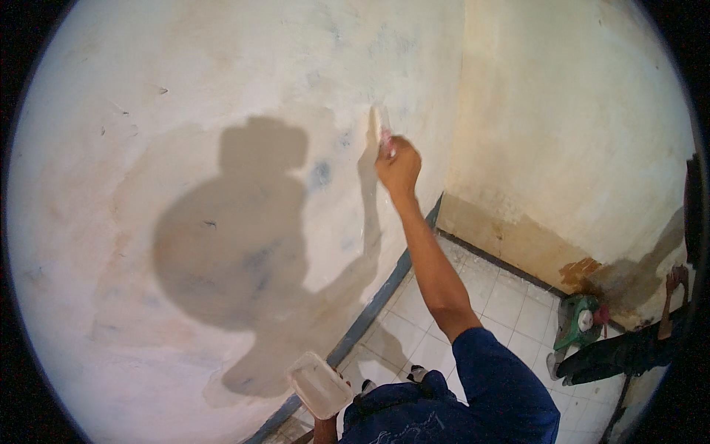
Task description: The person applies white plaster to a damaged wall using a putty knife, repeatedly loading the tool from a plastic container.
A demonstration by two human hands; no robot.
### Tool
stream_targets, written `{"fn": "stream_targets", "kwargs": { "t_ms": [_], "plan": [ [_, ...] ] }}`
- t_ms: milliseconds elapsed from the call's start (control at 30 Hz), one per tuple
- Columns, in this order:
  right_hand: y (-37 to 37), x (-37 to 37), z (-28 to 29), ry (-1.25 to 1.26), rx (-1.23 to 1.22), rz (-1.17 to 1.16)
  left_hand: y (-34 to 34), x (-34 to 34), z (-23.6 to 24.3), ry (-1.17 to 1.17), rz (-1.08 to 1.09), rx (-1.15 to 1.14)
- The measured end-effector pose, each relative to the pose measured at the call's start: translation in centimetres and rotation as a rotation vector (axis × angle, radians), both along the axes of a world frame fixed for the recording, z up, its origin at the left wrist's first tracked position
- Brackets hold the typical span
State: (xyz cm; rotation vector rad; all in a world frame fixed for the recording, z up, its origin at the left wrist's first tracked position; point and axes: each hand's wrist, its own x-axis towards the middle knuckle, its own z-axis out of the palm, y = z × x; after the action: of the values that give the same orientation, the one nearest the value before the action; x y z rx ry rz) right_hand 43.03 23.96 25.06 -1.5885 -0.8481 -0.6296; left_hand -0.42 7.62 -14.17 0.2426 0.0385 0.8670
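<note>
My right hand (pixel 399 164) is raised at the wall (pixel 133 281) in front of me, fingers closed on a pale putty knife (pixel 379 118) with some pink near the grip, its blade against the pale, patchy plaster. Down at the lower middle, my left hand (pixel 330 407) holds a shallow white plastic tray (pixel 314 377) with pale residue inside, mostly hidden beneath it. My shadow falls across the wall to the left of my right arm.
A second wall (pixel 562 133) meets this one at a corner, above white floor tiles (pixel 488 303). A green scale-like object (pixel 577 322) stands at its foot. Another person (pixel 629 351) in dark clothing is at the far right. A grey skirting (pixel 377 296) edges the wall.
</note>
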Motion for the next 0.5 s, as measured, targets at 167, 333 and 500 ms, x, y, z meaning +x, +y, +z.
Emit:
{"fn": "stream_targets", "kwargs": {
  "t_ms": [167, 333, 500],
  "plan": [
    [-3.7, -7.4, -0.7, -0.090, 0.071, 0.240, -0.4, -1.7, -0.2, 0.067, 0.029, -0.044],
    [-1.4, -7.6, -0.1, -0.148, 0.127, -0.002, -0.1, -1.7, 0.1, 0.078, 0.000, -0.030],
    [-2.6, -15.3, -0.9, -0.227, -0.080, 0.080, -0.1, -2.6, -0.1, 0.091, -0.015, -0.003]
  ]
}}
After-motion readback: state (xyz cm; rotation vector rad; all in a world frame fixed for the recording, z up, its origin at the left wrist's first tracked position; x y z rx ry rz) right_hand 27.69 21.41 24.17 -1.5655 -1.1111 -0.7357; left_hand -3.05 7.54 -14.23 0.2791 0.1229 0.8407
